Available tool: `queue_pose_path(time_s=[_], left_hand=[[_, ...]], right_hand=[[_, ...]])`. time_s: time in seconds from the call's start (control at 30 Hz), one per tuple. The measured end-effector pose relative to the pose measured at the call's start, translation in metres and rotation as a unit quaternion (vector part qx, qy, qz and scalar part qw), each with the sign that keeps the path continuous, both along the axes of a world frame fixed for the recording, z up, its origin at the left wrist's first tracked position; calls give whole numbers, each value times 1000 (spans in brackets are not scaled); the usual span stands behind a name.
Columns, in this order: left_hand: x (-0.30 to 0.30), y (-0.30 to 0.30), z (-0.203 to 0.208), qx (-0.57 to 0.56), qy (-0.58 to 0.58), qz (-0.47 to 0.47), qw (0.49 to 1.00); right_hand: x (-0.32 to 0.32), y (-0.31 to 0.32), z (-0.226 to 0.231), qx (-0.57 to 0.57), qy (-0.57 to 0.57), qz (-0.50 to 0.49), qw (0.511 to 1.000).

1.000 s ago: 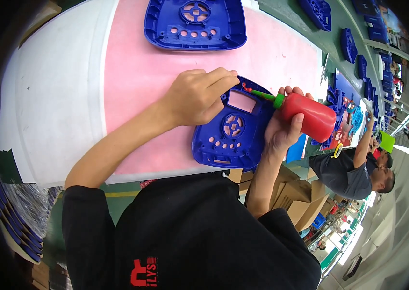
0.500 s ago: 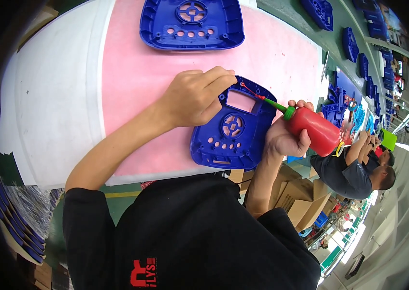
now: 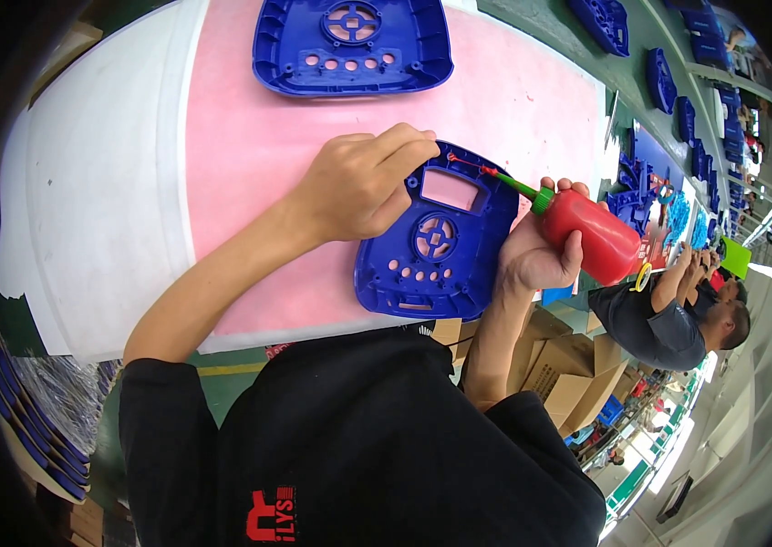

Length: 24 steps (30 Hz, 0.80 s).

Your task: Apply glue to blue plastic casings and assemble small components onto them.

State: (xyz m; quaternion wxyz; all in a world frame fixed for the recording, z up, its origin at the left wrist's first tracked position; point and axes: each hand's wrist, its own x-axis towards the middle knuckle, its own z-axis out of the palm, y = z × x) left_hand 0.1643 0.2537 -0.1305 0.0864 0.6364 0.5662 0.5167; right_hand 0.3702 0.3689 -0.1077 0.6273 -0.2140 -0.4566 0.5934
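Note:
My left hand (image 3: 358, 182) is closed, its fingertips pinched at the upper left corner of a blue plastic housing panel (image 3: 472, 260). The panel has a rectangular window, a round spoked grille and a row of small holes. My right hand (image 3: 536, 260) wraps around a red squeeze bottle (image 3: 591, 242) with a green nozzle (image 3: 518, 187). The nozzle points left, its tip over the panel's top rim. Red paste sits at the tip, and a red streak (image 3: 463, 161) runs along the rim above the window.
A second blue panel (image 3: 354, 77) lies farther off on the pink table covering (image 3: 249, 173). Blue parts (image 3: 627, 196) crowd the right end. Two people (image 3: 668, 314) work at the right. Cardboard boxes (image 3: 577, 374) stand below the table edge; stacked panels (image 3: 25, 401) are at lower left.
Both panels appear slightly farther left in view. The nozzle tip has shifted slightly left and up, with more red paste around it. Both hands keep their holds.

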Motion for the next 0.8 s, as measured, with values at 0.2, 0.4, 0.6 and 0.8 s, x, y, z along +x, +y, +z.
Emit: queue_pose_path(time_s=[0.2, 0.4, 0.6, 0.8], left_hand=[[0, -1, 0, -4, 0, -2, 1000], [0, -1, 0, -6, 2, -4, 1000], [-1, -1, 1, -7, 2, -7, 1000], [-1, 1, 2, -5, 4, -10, 1000]], right_hand=[[0, 0, 1, 26, -1, 23, 999], [-3, -1, 5, -4, 16, 9, 1000], [-3, 1, 4, -5, -2, 42, 999], [-1, -1, 5, -25, 48, 23, 998]])
